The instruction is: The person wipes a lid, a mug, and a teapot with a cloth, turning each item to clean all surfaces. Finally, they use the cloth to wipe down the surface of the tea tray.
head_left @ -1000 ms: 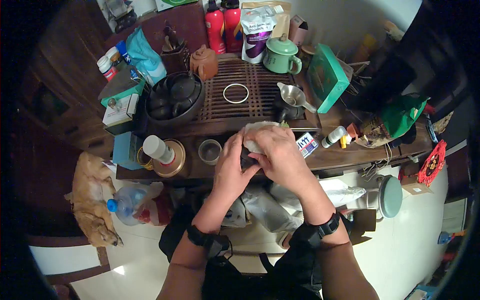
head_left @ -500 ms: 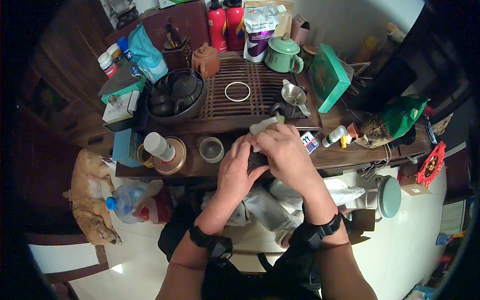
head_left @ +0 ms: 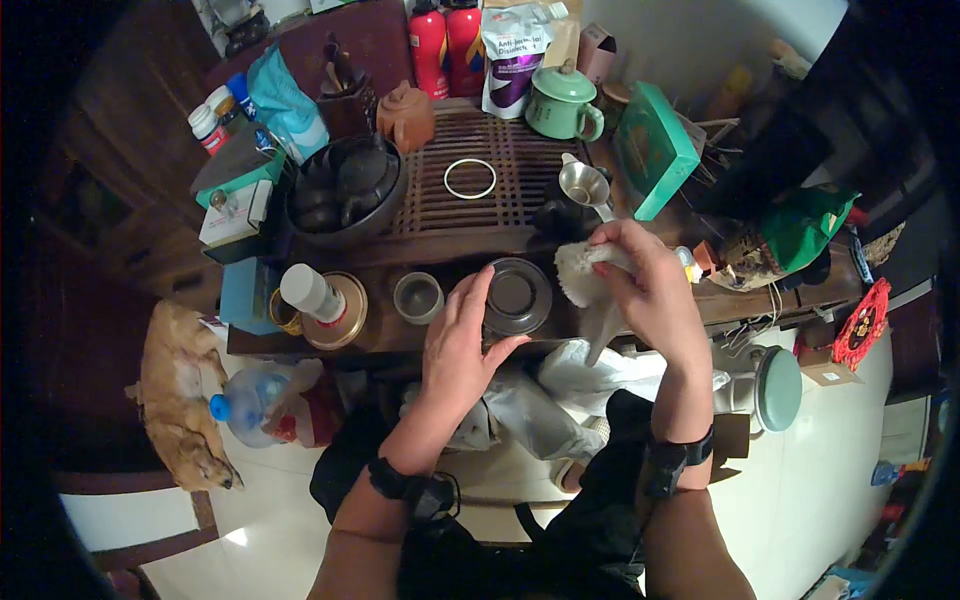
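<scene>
A dark round dish with a ringed centre [head_left: 517, 296] lies at the front of the wooden table. My left hand [head_left: 460, 335] is at its left edge, fingers stretched and thumb apart, holding nothing. To the right of the dish, my right hand [head_left: 655, 290] pinches a crumpled whitish cloth [head_left: 575, 275], part of which hangs down past the table's front edge. A small grey cup [head_left: 418, 298] stands left of my left hand. Beyond the cloth, a metal strainer [head_left: 584, 184] sits on the slatted tea tray [head_left: 460, 225].
A black bowl of dark teapots [head_left: 398, 205], a clay teapot [head_left: 406, 117] and a green lidded mug [head_left: 563, 100] stand farther back. At left, a white bottle [head_left: 308, 290] is on a gold round lid. A dog [head_left: 180, 400] lies on the floor beside a water jug [head_left: 255, 405].
My right hand has moved right with the cloth, away from my left hand, uncovering the dark dish. My left hand has opened out and stays beside the dish.
</scene>
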The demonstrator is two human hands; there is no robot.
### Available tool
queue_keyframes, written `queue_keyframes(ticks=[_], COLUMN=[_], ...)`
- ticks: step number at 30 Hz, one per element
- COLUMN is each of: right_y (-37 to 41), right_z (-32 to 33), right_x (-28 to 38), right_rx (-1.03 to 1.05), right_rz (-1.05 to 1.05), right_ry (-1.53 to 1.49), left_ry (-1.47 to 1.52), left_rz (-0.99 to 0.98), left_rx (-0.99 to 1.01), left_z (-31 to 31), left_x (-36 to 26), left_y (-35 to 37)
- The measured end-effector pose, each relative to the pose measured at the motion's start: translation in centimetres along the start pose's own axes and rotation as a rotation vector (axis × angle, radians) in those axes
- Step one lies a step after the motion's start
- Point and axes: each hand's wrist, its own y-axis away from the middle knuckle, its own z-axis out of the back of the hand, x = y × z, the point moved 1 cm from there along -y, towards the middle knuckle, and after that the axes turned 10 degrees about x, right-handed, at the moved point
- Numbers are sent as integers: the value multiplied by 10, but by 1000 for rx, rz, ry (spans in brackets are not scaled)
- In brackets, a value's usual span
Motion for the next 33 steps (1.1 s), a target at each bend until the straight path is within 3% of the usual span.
queue_keyframes(ticks=[2, 6, 9, 12, 18, 21, 25, 33], right_y=[2, 0, -3, -3, 4, 7, 7, 4], right_z=[0, -13, -24, -45, -32, -35, -47, -36], right_x=[-2, 6, 16, 18, 20, 31, 27, 10], right_rx=[13, 15, 109, 135, 293, 305, 334, 173], right_rz=[-102, 20, 293, 390, 145, 191, 404, 181], right_ry=[-103, -32, 86, 123, 50, 7, -50, 81], left_ry=[-4, -59, -83, -102, -41, -50, -37, -34], left_rz=[-16, -76, -65, -36, 14, 36, 48, 53], left_rx=[1, -5, -9, -41, -25, -23, -42, -19], left_z=[0, 0, -3, -5, -2, -2, -4, -2], left_x=[-1, -5, -6, -1, -1, -2, 1, -1], left_y=[1, 1, 2, 2, 0, 1, 0, -3])
